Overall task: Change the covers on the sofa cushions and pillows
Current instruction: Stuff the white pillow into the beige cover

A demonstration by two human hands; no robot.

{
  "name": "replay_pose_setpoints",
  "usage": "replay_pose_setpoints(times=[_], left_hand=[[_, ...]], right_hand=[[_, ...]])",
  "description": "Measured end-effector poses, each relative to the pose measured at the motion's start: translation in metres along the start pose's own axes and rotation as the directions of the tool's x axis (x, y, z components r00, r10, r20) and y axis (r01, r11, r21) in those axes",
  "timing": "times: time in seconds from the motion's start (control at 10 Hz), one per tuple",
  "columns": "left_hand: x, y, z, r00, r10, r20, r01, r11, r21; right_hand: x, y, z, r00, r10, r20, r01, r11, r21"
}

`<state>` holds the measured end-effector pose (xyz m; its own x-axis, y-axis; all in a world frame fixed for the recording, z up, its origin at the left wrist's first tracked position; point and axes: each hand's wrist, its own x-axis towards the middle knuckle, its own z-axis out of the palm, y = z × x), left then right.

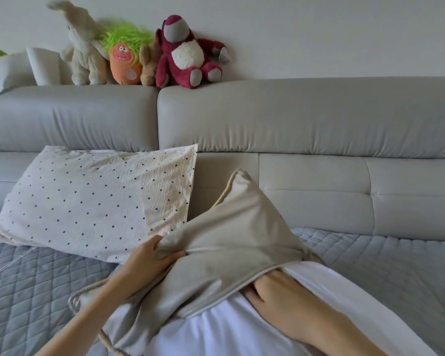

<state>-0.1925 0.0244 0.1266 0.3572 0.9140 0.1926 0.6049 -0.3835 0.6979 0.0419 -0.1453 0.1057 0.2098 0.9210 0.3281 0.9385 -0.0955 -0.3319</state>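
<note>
A beige cushion cover (237, 227) with corded edging lies half over a white pillow insert (242, 327) on the sofa seat in front of me. My left hand (149, 258) grips a bunched fold of the cover at its left side. My right hand (275, 291) rests on the white insert, its fingertips tucked under the cover's open edge and hidden there. A white pillow with dark polka dots (98, 201) leans against the sofa back to the left.
The grey sofa backrest (306, 119) runs across the view, and a quilted blue-grey seat pad (31, 291) covers the seat. Several plush toys (185, 52) sit on top of the backrest, next to a grey cushion (8, 70) at far left.
</note>
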Motion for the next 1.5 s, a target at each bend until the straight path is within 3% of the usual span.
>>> replay_pose_setpoints(times=[0.1,0.2,0.3,0.4,0.5,0.6,0.7,0.8,0.9,1.0,1.1,1.2,1.3,1.4,1.5], left_hand=[[0.006,-0.002,-0.001,0.997,-0.046,0.065,0.04,0.994,0.101],[0.017,0.021,-0.003,0.995,0.102,-0.016,-0.092,0.948,0.305],[0.006,0.068,0.008,0.921,0.38,-0.091,-0.353,0.909,0.223],[-0.021,0.11,0.04,0.868,0.483,0.114,-0.49,0.8,0.347],[-0.024,0.119,0.072,0.873,0.46,0.162,-0.461,0.671,0.58],[-0.017,0.115,0.083,0.801,0.577,0.159,-0.522,0.545,0.656],[-0.012,0.115,0.083,0.726,0.648,0.231,-0.612,0.455,0.647],[-0.013,0.125,0.071,0.731,0.658,0.18,-0.659,0.612,0.438],[-0.031,0.149,0.07,0.687,0.71,0.159,-0.727,0.675,0.129],[-0.065,0.167,0.083,0.565,0.802,0.196,-0.816,0.578,-0.014],[-0.087,0.151,0.096,0.526,0.794,0.303,-0.848,0.519,0.112],[-0.085,0.129,0.086,0.618,0.746,0.247,-0.782,0.553,0.287],[-0.078,0.114,0.069,0.766,0.598,0.237,-0.64,0.674,0.368],[-0.076,0.106,0.064,0.804,0.538,0.253,-0.586,0.646,0.489],[-0.079,0.105,0.061,0.769,0.57,0.29,-0.632,0.609,0.48]], right_hand=[[-0.014,-0.048,-0.048,0.987,-0.145,0.069,0.116,0.941,0.319],[0.002,-0.001,-0.055,0.937,-0.047,-0.347,0.165,0.932,0.322],[0.019,0.031,-0.057,0.982,0.18,-0.057,-0.167,0.968,0.186],[0.014,0.06,-0.05,0.875,0.343,0.342,-0.441,0.856,0.27],[0.004,0.063,-0.061,0.792,0.398,0.462,-0.559,0.777,0.289],[-0.011,0.065,-0.069,0.792,0.384,0.475,-0.553,0.781,0.292],[-0.029,0.04,-0.071,0.867,0.19,0.461,-0.439,0.731,0.522],[-0.039,0.015,-0.057,0.963,-0.036,0.268,-0.151,0.75,0.644],[-0.035,-0.011,-0.04,0.985,-0.146,0.09,0.069,0.817,0.572],[-0.027,-0.011,-0.027,0.991,0.01,0.131,-0.055,0.938,0.343],[-0.029,0.004,-0.012,0.976,0.171,0.136,-0.196,0.96,0.198],[-0.023,0.011,-0.009,0.978,0.047,-0.203,0.001,0.973,0.232],[-0.035,0.02,-0.024,0.987,0.048,0.156,-0.133,0.79,0.598],[-0.039,0.043,-0.043,0.922,0.142,0.36,-0.387,0.316,0.866],[-0.025,0.058,-0.041,0.879,0.396,0.265,-0.433,0.432,0.791]])
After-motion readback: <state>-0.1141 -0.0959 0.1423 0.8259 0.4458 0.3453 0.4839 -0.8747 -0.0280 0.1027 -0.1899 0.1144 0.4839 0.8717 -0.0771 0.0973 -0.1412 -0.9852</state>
